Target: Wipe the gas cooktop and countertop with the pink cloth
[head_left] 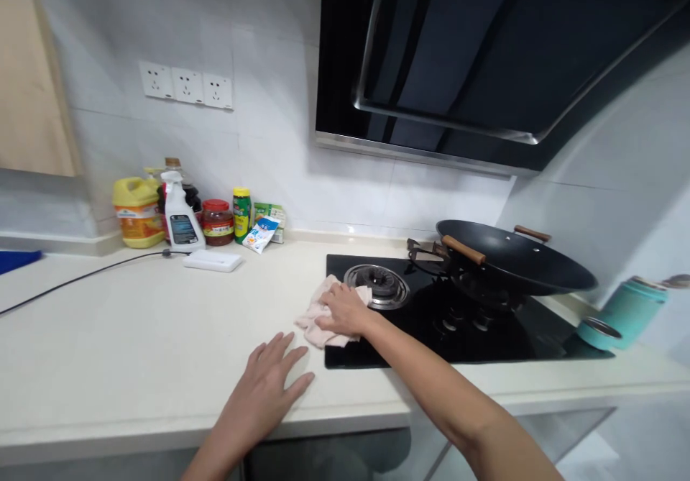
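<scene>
My right hand [345,311] presses on a pale pink cloth [319,328], its fingers bent over it. The crumpled cloth lies across the left edge of the black glass gas stove [420,341], partly on the counter. Just behind my right hand is the bare left burner [378,282] with its metal ring. My left hand [268,379] is open over the front of the white counter [134,351], fingers spread, with nothing in it. It is left of the cloth and apart from it.
A large black wok [517,258] sits on the right burner, beside a removed pan support [428,254]. Right of it lean turquoise containers [630,312]. A spray bottle [180,215], jars and a white device [213,260] line the back left. A dark range hood [458,57] hangs above.
</scene>
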Motion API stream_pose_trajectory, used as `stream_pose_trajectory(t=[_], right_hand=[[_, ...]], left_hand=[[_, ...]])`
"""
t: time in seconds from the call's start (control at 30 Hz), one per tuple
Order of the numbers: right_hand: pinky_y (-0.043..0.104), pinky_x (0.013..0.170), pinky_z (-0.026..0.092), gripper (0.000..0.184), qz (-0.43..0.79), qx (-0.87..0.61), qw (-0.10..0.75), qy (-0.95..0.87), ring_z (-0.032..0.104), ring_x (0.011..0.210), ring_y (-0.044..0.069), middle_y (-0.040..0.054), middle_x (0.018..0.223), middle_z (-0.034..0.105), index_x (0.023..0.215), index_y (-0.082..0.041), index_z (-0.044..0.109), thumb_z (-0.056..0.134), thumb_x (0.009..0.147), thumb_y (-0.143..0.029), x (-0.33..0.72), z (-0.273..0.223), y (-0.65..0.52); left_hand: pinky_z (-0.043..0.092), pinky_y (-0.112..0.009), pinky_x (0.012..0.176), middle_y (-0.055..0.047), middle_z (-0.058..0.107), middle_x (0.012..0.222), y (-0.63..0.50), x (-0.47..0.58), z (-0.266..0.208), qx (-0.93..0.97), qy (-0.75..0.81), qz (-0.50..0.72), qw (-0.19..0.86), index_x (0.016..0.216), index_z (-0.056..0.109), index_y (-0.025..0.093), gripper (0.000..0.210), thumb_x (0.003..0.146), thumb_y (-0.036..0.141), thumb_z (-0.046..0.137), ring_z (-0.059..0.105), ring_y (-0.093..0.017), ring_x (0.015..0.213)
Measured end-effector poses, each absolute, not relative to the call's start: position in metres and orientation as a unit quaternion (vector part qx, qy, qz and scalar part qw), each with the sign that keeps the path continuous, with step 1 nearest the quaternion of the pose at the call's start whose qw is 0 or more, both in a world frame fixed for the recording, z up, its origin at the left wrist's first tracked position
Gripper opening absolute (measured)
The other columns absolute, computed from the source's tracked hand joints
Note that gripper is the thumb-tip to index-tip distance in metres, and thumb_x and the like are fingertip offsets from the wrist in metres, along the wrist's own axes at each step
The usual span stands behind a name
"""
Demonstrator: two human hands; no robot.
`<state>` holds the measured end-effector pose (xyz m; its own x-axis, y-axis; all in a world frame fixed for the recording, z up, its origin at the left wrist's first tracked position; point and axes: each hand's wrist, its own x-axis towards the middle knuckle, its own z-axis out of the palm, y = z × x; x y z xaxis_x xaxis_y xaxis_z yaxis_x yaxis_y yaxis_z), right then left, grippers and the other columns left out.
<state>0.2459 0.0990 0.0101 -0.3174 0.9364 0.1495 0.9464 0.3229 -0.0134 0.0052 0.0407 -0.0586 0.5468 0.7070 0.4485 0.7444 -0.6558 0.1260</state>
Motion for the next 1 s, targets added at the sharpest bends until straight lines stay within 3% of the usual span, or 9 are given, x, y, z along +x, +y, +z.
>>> stream_pose_trajectory(t=[0.2,0.4,0.57,0.7,0.83,0.93,1.0], right_hand=[[0.043,0.093,0.040,0.036,-0.072,-0.552,0.129,-0.821,0.051,0.109,0.029,0.0124,0.116,0.059,0.107,-0.018,0.063,0.062,0.089,-0.050,0.243,-0.001,0.027],[0.035,0.085,0.039,0.025,-0.061,-0.562,0.187,-0.803,0.052,0.097,0.023,0.0060,0.104,0.059,0.097,-0.021,0.057,0.070,0.077,-0.030,0.290,-0.020,-0.022],[0.031,0.077,0.037,0.030,-0.023,-0.670,0.238,-0.703,0.053,0.085,0.020,0.0019,0.093,0.059,0.093,-0.023,0.051,0.064,0.067,-0.019,0.340,-0.025,-0.055],[0.028,0.067,0.038,0.030,0.090,-0.706,0.378,-0.592,0.049,0.070,0.016,-0.0045,0.078,0.053,0.093,-0.026,0.045,0.059,0.067,-0.028,0.367,-0.009,-0.064],[0.029,0.066,0.046,0.037,0.225,-0.619,0.558,-0.505,0.055,0.074,0.018,-0.0005,0.085,0.057,0.094,-0.026,0.045,0.061,0.069,-0.049,0.362,0.010,-0.043],[0.033,0.065,0.050,0.043,0.279,-0.590,0.561,-0.509,0.059,0.073,0.020,0.0024,0.085,0.059,0.099,-0.024,0.049,0.049,0.080,-0.062,0.338,0.011,-0.016],[0.035,0.069,0.052,0.043,0.277,-0.594,0.537,-0.531,0.060,0.075,0.021,0.0031,0.084,0.060,0.100,-0.024,0.052,0.040,0.086,-0.062,0.326,0.006,0.000]], left_hand=[[0.037,-0.055,0.115,-0.014,0.053,0.153,0.037,0.007,-0.045,-0.880,-0.432,-0.199,0.005,0.134,0.066,0.026,0.049,0.097,0.054,0.051,0.044,-0.033,0.144],[0.034,-0.053,0.117,-0.012,0.048,0.157,0.033,0.009,-0.035,-0.879,-0.443,-0.176,-0.020,0.138,0.064,0.027,0.052,0.097,0.055,0.050,0.040,-0.033,0.147],[0.031,-0.051,0.119,-0.011,0.046,0.158,0.030,0.011,-0.030,-0.877,-0.453,-0.158,-0.035,0.139,0.063,0.027,0.053,0.097,0.056,0.047,0.035,-0.032,0.150],[0.030,-0.052,0.118,-0.012,0.046,0.158,0.028,0.013,-0.028,-0.876,-0.456,-0.154,-0.036,0.140,0.062,0.026,0.054,0.097,0.056,0.046,0.036,-0.033,0.149],[0.031,-0.052,0.118,-0.012,0.048,0.157,0.030,0.013,-0.033,-0.875,-0.450,-0.174,-0.026,0.137,0.064,0.026,0.053,0.096,0.055,0.048,0.038,-0.033,0.148],[0.032,-0.053,0.117,-0.012,0.049,0.156,0.032,0.012,-0.036,-0.875,-0.448,-0.184,-0.024,0.136,0.065,0.026,0.053,0.096,0.056,0.048,0.039,-0.033,0.148],[0.032,-0.053,0.117,-0.012,0.050,0.155,0.032,0.011,-0.037,-0.875,-0.447,-0.187,-0.023,0.136,0.065,0.026,0.052,0.096,0.055,0.048,0.040,-0.033,0.147]])
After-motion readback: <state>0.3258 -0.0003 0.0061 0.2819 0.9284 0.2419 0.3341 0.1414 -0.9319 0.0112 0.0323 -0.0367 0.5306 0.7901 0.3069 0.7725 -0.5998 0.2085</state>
